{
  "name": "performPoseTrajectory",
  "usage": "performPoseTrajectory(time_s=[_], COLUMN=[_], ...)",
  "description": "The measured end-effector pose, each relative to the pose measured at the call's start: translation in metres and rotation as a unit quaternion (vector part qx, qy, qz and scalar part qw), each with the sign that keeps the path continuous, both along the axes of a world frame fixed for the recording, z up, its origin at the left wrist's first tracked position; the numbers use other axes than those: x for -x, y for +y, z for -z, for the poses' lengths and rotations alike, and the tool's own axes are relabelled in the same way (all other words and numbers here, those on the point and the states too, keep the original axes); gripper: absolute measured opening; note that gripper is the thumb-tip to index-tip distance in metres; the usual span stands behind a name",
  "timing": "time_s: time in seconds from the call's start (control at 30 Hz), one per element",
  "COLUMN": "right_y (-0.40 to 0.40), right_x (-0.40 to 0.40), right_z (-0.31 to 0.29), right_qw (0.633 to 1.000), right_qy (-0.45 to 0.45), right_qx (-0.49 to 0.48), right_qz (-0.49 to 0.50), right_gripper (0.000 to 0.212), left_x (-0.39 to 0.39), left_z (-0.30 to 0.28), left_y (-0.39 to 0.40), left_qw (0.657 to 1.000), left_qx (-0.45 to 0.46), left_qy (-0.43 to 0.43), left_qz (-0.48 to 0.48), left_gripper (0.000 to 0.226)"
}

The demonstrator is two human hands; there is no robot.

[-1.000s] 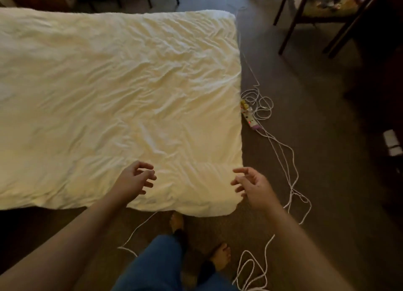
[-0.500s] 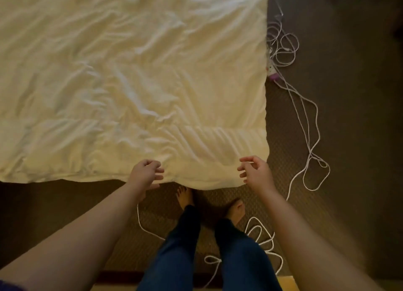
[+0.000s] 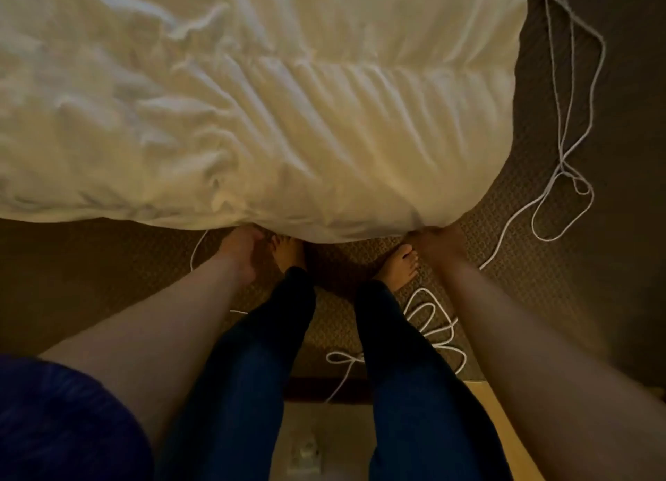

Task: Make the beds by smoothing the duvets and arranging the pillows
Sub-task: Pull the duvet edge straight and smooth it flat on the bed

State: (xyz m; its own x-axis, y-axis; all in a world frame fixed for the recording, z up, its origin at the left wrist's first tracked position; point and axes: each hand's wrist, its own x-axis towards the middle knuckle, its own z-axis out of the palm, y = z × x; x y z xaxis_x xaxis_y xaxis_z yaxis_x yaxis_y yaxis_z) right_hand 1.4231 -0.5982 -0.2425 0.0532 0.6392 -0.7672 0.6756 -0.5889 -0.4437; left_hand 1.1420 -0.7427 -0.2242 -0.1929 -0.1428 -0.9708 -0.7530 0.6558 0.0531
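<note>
**Duvet gripped at near edge, both hands**

Duvet (image 3: 288, 120), cream-white, heavily creased, lies spread on brown carpet (image 3: 576, 300). It fills the upper part of the view; its near edge runs just ahead of the person's bare feet and its right corner curves round at the right.

Left hand (image 3: 239, 244): at the near edge, fingers curled onto the hem. Fingertips hidden under the fabric, so the exact hold is hard to make out; grip looks pressed together on the edge.

Right hand (image 3: 438, 242): at the near right corner, fingers curled round the hem, grip pinching the duvet. Picture is dark and blurred there.

Both forearms reach forward and down, on either side of legs in dark blue trousers (image 3: 252, 372).

White cord (image 3: 562, 177) lies in loose loops on the carpet, right of the duvet and beside the right foot (image 3: 398, 268).
</note>
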Motion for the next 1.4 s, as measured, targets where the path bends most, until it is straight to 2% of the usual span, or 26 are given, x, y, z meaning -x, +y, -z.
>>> performPoseTrajectory(time_s=[0.07,0.13,0.27,0.4,0.47,0.57,0.63,0.67,0.73,0.77,0.8,0.87,0.9,0.97,1.0,1.1,1.23,1.33,1.4], right_y=[-0.003,-0.011,-0.036,-0.059,-0.065,-0.064,-0.059,-0.055,-0.046,-0.042,-0.038,-0.034,-0.034,-0.035,-0.036,-0.038,-0.031,-0.020,-0.018], right_x=[-0.001,-0.005,-0.015,-0.019,-0.013,0.004,0.019,0.029,0.049,0.059,0.070,0.089,0.096,0.107,0.112,0.122,0.132,0.137,0.135], right_z=[0.003,0.003,-0.019,-0.086,-0.131,-0.193,-0.232,-0.251,-0.286,-0.302,-0.317,-0.344,-0.354,-0.372,-0.378,-0.391,-0.413,-0.434,-0.445], right_qw=[0.999,0.996,0.980,0.978,0.975,0.962,0.962,0.961,0.952,0.947,0.942,0.932,0.926,0.916,0.917,0.922,0.949,0.986,0.988], right_qy=[0.027,0.041,0.055,0.082,0.102,0.137,0.157,0.171,0.202,0.217,0.229,0.251,0.264,0.278,0.274,0.256,0.202,0.124,0.068], right_qx=[0.011,0.064,0.187,0.194,0.196,0.227,0.218,0.212,0.212,0.212,0.213,0.217,0.223,0.240,0.240,0.239,0.201,0.105,-0.056], right_qz=[-0.038,-0.044,-0.034,-0.006,0.024,0.058,0.051,0.054,0.085,0.103,0.120,0.147,0.155,0.162,0.163,0.167,0.134,0.035,-0.125], right_gripper=[0.077,0.078,0.077,0.050,0.049,0.028,0.031,0.035,0.038,0.040,0.047,0.056,0.053,0.048,0.047,0.047,0.051,0.071,0.079], left_x=[-0.007,-0.015,-0.031,-0.037,-0.039,-0.042,-0.038,-0.032,-0.018,-0.007,0.007,0.027,0.029,0.029,0.028,0.035,0.059,0.065,0.066], left_z=[0.010,0.011,-0.003,-0.044,-0.081,-0.143,-0.184,-0.208,-0.234,-0.240,-0.218,-0.218,-0.238,-0.292,-0.329,-0.371,-0.402,-0.422,-0.435], left_y=[0.002,0.003,0.003,-0.023,-0.029,-0.034,-0.040,-0.041,-0.054,-0.066,-0.090,-0.110,-0.110,-0.099,-0.085,-0.057,-0.034,-0.026,-0.020], left_qw=[0.998,0.994,0.981,0.986,0.987,0.992,0.996,0.996,0.994,0.991,0.987,0.987,0.985,0.978,0.975,0.965,0.971,0.974,0.972], left_qx=[-0.053,-0.079,-0.099,-0.045,-0.026,-0.019,-0.009,-0.004,0.039,0.062,0.089,0.070,0.031,-0.024,-0.060,-0.152,-0.168,-0.174,-0.181], left_qy=[-0.023,-0.012,-0.030,-0.060,-0.058,-0.054,-0.030,-0.010,0.055,0.091,0.105,0.043,-0.005,-0.070,-0.070,-0.018,0.040,0.065,0.078], left_qz=[-0.036,-0.072,-0.165,-0.152,-0.145,-0.113,-0.085,-0.087,-0.085,-0.076,-0.080,-0.140,-0.171,-0.196,-0.202,-0.211,-0.167,-0.128,-0.130], left_gripper=[0.023,0.036,0.035,0.040,0.039,0.033,0.033,0.038,0.063,0.079,0.095,0.111,0.105,0.073,0.061,0.032,0.017,0.016,0.016])
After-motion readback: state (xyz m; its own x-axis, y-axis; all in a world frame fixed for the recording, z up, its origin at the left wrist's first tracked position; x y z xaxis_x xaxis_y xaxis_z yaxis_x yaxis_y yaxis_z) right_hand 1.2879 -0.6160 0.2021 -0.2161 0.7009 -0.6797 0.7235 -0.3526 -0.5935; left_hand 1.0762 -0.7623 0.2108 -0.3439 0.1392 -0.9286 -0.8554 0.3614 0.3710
